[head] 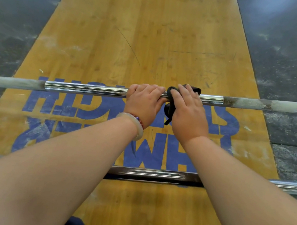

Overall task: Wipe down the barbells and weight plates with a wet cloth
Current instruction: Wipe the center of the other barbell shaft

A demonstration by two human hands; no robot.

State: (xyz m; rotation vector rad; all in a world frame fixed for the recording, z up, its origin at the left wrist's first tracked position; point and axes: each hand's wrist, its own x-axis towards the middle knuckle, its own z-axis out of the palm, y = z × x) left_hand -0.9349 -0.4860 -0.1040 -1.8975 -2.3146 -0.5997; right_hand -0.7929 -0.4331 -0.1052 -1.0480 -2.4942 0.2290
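The left hand [145,100] curls its fingers round the far barbell [82,88], beside the right hand [188,112], which grips a black cloth [169,106] on it. The near barbell [154,174] lies on the same wood floor [145,35].

You are looking down at a yellow-brown wooden floor board [156,27] with big blue painted letters [71,104] on it; dark grey speckled rubber floor [12,24] runs along both its sides; a long shiny silver metal bar [82,88] lies across the board, its ends reaching over the dark floor; a second silver metal bar [154,174] lies across it nearer to you; white dusty smears [40,131] mark the letters.
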